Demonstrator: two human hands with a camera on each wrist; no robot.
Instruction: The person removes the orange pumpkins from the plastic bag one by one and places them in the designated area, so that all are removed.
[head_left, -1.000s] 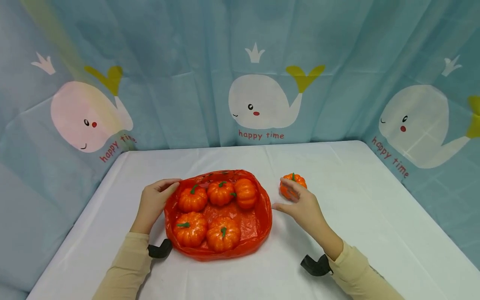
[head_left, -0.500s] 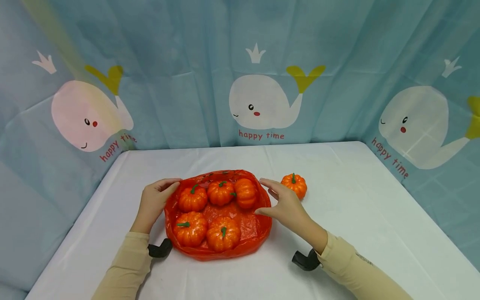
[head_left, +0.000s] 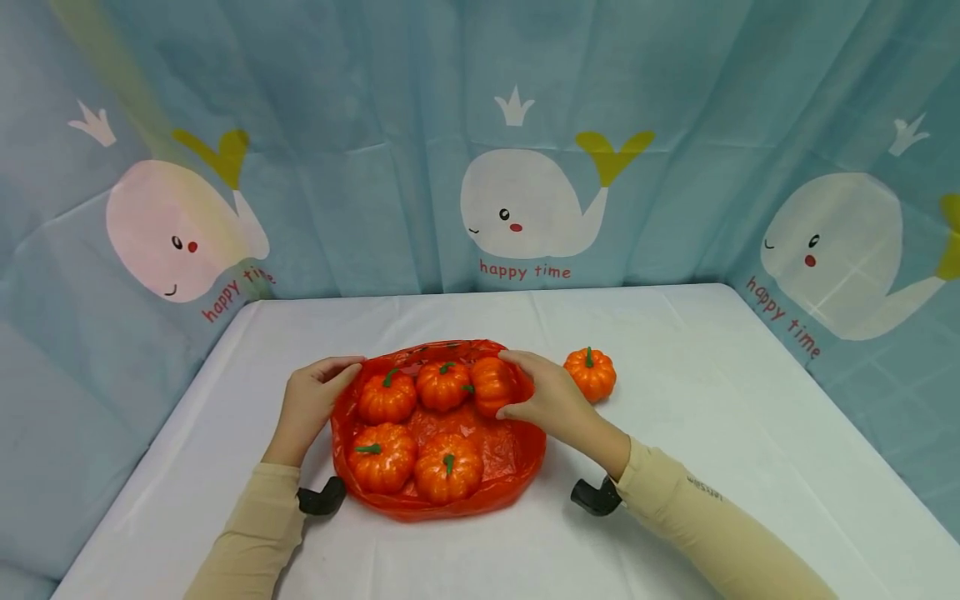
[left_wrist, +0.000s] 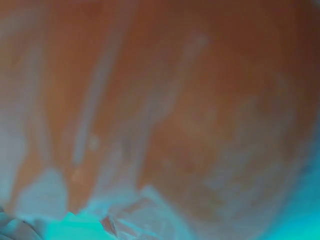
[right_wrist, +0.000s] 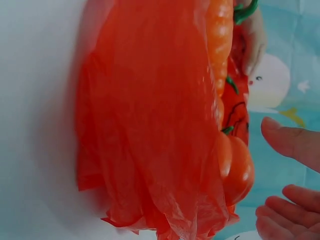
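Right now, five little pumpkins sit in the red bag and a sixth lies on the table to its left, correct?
Not quite: the head view shows the sixth pumpkin on the table to the right of the red bag. Five pumpkins sit inside.

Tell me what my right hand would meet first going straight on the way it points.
Your right hand would likely meet the sideways pumpkin in the bag; whether they touch is unclear.

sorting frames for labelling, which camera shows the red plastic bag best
The head view shows the red plastic bag most fully: open rim, five pumpkins inside, though the right hand covers part. The right wrist view shows one wrinkled outer side close up; the left wrist view only a blurred orange surface, probably the bag.
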